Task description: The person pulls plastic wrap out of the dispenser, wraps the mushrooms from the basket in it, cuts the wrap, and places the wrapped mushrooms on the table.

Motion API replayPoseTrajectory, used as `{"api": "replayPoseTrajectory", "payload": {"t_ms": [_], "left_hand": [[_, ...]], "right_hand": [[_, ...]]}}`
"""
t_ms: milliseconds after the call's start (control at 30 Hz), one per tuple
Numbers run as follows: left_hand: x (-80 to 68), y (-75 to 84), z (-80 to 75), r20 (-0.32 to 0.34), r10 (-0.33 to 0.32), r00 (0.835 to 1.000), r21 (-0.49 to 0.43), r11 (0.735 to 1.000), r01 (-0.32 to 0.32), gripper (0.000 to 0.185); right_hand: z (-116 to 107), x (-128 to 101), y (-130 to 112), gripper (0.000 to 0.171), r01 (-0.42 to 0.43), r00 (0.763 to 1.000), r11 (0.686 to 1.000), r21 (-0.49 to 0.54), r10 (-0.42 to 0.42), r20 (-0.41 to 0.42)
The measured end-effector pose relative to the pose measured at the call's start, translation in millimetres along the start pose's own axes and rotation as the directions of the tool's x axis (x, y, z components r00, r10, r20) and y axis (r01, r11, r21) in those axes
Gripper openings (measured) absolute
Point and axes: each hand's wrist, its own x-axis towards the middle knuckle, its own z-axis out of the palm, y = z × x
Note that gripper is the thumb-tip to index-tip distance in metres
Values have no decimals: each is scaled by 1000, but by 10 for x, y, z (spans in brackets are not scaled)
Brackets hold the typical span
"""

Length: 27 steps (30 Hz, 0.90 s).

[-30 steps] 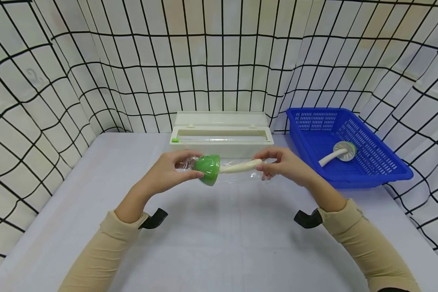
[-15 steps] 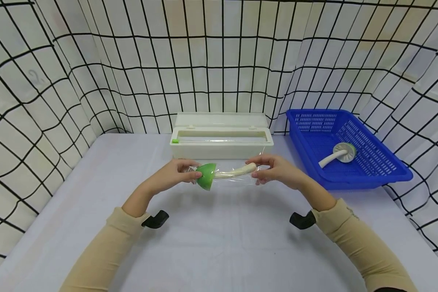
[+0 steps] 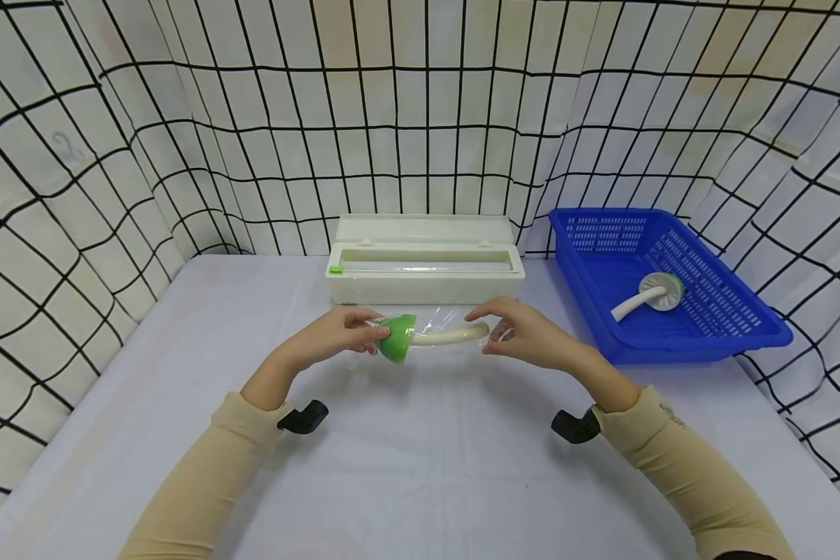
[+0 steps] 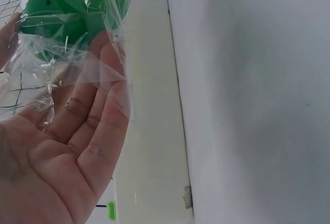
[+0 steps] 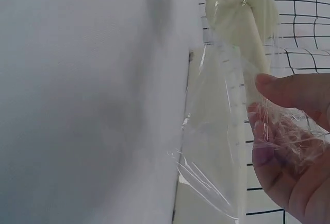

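A mushroom [image 3: 395, 341] with a green cap and white stem lies level above the table, wrapped in clear cling film [image 5: 206, 175]. My left hand [image 3: 332, 340] pinches the cap end; in the left wrist view its fingers [image 4: 85, 98] lie against the film-covered green cap [image 4: 77, 7]. My right hand [image 3: 532, 336] holds the stem's tip, thumb on one side and fingertips on the other. In the right wrist view, film is bunched against those fingers, and a loose flap hangs beside the pale stem [image 5: 252, 36]. Part of the cap is hidden by my left fingers.
Behind my hands stands a white film dispenser box [image 3: 423, 292], lid raised, with a green slider [image 3: 335, 270]. At the right, a blue basket [image 3: 700, 342] contains another mushroom [image 3: 661, 292]. Black wire mesh [image 3: 427, 124] surrounds the white-covered table [image 3: 420, 467].
Both hands and the mushroom have come slightly nearer and to the left. My right thumb and forefinger have spread wider around the stem's tip. Basket and box stay put.
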Motion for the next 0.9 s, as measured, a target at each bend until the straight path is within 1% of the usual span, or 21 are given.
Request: {"api": "replayPoseTrajectory", "payload": {"t_ms": [133,200,300,400,467,533,633,800,900], "left_hand": [[17,-20,7,-3,-1,1000,-9,1000,1,43],[27,-21,10,-2,-4,1000,-16,1000,4,43],[56,-37,12,2,-15,1000,-47,999,15,41],[92,-54,6,11,-31,999,-84,996,31,39],[112,-62,-1,15,-38,999,-97,994,40,38],[124,-57,-4,18,-48,999,-102,994,49,38],[140,-51,2,16,-65,998,-104,992,66,39],[162,-47,19,-22,-128,991,-89,988,126,42],[160,-48,25,-38,-157,987,-65,986,154,43]], "right_hand": [[30,9,13,40,29,998,996,-79,-33,-53],[50,16,19,39,45,996,988,-146,-55,-68],[96,40,50,40,89,990,960,-267,-114,-80],[148,66,84,43,121,982,937,-329,-162,-99],[181,85,115,43,130,977,932,-338,-179,-119],[209,103,141,43,134,972,935,-330,-188,-140],[242,141,192,38,149,965,937,-317,-208,-161],[260,204,261,25,195,954,943,-270,-246,-171],[255,229,281,22,193,956,951,-242,-238,-173]]}}
